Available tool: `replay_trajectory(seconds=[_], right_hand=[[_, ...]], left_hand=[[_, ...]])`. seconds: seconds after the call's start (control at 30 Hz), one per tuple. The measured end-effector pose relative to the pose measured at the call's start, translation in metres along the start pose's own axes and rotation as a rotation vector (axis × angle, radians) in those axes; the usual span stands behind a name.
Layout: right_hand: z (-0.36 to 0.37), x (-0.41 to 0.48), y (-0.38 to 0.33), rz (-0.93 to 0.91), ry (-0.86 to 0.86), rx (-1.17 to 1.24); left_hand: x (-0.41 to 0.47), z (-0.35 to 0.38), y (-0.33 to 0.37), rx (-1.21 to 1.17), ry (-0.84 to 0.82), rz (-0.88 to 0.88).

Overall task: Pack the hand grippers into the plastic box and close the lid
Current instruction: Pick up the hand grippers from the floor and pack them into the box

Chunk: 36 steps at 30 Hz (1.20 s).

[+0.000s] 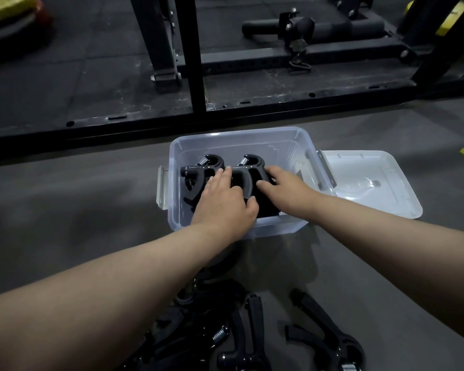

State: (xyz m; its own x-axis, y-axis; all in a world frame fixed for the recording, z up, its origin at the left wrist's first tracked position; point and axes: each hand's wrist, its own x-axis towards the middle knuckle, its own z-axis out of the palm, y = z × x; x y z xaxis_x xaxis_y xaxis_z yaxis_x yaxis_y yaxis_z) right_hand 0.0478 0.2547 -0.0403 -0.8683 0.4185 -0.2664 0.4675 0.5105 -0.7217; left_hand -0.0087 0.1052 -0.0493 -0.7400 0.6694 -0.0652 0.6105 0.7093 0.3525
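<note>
Floor scene, no tabletop. At 10 o'clock, far corner: yellow weight plates [8, 12], blurred. Black rack frame [198, 57] runs across the top from 11 to 1 o'clock on dark matting. Grey floor [65, 210] below it.

Centre: clear plastic box [239, 137], lid off, grey latch [162, 188] hanging on its 9 o'clock side. Inside it, two black hand grippers side by side, springs toward 12 o'clock: left gripper [198, 167] and right gripper [249, 163], touching or nearly so.

Left hand [223, 202] comes in from 7 o'clock, palm down, fingers straight and flat on the left gripper, thumb out toward 3 o'clock. Released, not grasping.

Right hand [284, 188] comes in from 4 o'clock and lies over the right gripper; its fingers bend over the handle, cannot tell if the grasp is closed.

Lid [373, 183] lies flat on the floor at 3 o'clock of the box, touching its side.

At 6 o'clock, near the camera: loose pile of grippers [239, 338] on the floor; one single gripper [330, 338] just beside it at 5 o'clock.
</note>
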Motion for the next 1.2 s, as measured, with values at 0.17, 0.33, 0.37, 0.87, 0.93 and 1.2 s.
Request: replay_trajectory(seconds=[0.17,0.33,0.37,0.87,0.93,1.2], right_hand=[[0.005,0.002,0.005,-0.094,0.084,-0.164],[0.007,-0.032,0.009,-0.353,0.25,-0.442],[0.009,-0.041,0.014,-0.382,0.257,-0.518],[0.049,-0.13,0.06,-0.619,0.053,-0.834],[0.062,-0.138,0.068,-0.666,-0.111,-0.874],[0.123,-0.131,0.053,-0.406,-0.438,-0.769]], left_hand=[[-0.001,0.001,-0.002,0.016,0.009,0.027],[-0.012,0.0,-0.005,0.067,0.139,0.183],[-0.014,-0.001,-0.007,0.085,0.152,0.208],[-0.056,-0.018,-0.068,0.304,0.1,0.216],[-0.057,-0.016,-0.066,0.294,0.109,0.196],[-0.056,-0.014,-0.066,0.286,0.111,0.185]])
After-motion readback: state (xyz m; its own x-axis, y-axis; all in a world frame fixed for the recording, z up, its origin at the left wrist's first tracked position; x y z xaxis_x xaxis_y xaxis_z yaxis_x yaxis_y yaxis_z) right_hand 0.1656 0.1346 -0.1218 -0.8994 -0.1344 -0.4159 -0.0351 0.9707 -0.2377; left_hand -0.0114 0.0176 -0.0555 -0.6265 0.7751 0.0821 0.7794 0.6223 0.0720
